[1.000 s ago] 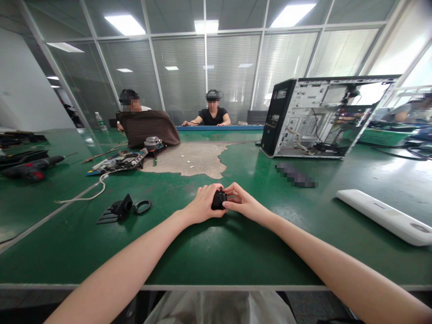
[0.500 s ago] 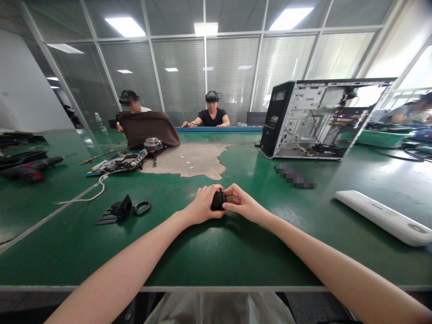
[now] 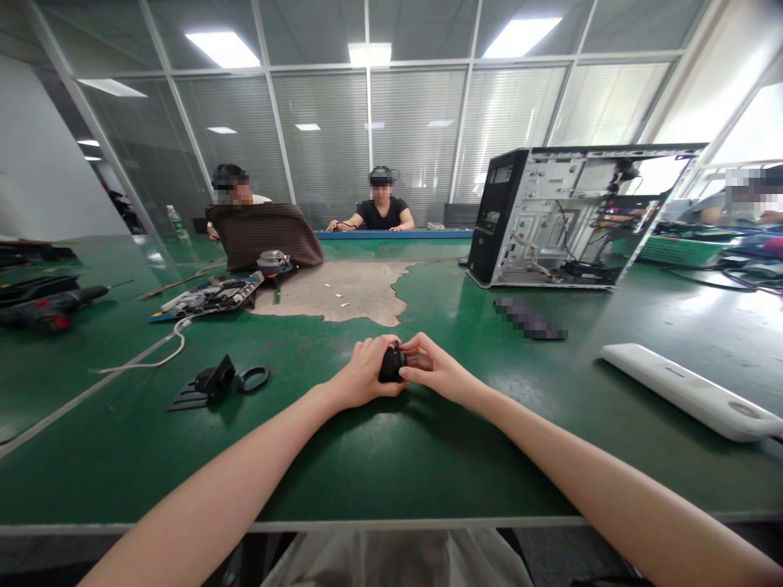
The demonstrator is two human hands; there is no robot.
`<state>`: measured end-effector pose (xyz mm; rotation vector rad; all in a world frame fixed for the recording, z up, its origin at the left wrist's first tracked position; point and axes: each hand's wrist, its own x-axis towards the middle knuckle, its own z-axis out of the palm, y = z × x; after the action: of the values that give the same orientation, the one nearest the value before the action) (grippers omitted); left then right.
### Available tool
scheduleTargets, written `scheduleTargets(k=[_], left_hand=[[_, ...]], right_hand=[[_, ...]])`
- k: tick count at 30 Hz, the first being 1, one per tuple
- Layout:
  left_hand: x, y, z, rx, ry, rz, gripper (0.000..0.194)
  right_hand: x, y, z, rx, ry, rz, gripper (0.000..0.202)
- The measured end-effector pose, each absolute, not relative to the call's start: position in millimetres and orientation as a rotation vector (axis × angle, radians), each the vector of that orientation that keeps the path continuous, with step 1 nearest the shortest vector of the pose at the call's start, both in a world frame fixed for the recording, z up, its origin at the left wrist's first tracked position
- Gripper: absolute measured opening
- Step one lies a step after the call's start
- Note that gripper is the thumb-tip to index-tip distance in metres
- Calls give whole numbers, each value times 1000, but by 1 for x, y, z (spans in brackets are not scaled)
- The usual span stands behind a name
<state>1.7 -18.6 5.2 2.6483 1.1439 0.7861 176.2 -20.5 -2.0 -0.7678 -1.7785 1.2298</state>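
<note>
A small black part [image 3: 391, 364] sits between both of my hands just above the green table [image 3: 391, 456] in the middle of the view. My left hand [image 3: 362, 375] wraps around its left side. My right hand [image 3: 435, 368] pinches its right side with the fingertips. Most of the part is hidden by my fingers.
A black bracket [image 3: 205, 383] and a black ring [image 3: 254, 378] lie to the left. A circuit board [image 3: 205, 297] and a drill [image 3: 42, 306] lie farther left. An open computer case [image 3: 550, 220] stands at the back right, a white panel [image 3: 688, 391] lies right. Other people sit across the table.
My hands stay closed on the black part with almost no movement. The view has shifted slightly, so everything sits a little more to the left.
</note>
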Motion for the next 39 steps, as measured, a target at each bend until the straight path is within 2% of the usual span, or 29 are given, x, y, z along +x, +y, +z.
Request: scheduleTargets(k=[6, 11, 17, 22, 27, 32, 36, 39], left_hand=[[1, -19, 5, 2651, 1135, 802, 56], [1, -18, 5, 2656, 1122, 793, 56], [1, -18, 4, 2659, 1127, 797, 55], [2, -17, 3, 2660, 1122, 801, 56], [2, -16, 3, 2669, 1133, 787, 56], [2, -17, 3, 2668, 1158, 781, 55], [2, -17, 3, 2671, 1160, 781, 56], [2, -17, 3, 2663, 1160, 784, 57]], right_hand=[[175, -19, -2, -847, -1785, 1144, 21], [175, -15, -6, -906, -1764, 1165, 25], [176, -20, -4, -735, -1758, 1241, 31], [173, -19, -3, -826, -1757, 1144, 21], [173, -16, -6, -923, -1722, 1169, 24], [175, -21, -2, -755, -1771, 1216, 27], [174, -24, 0, -797, -1775, 1142, 17], [173, -20, -1, -880, -1761, 1105, 18]])
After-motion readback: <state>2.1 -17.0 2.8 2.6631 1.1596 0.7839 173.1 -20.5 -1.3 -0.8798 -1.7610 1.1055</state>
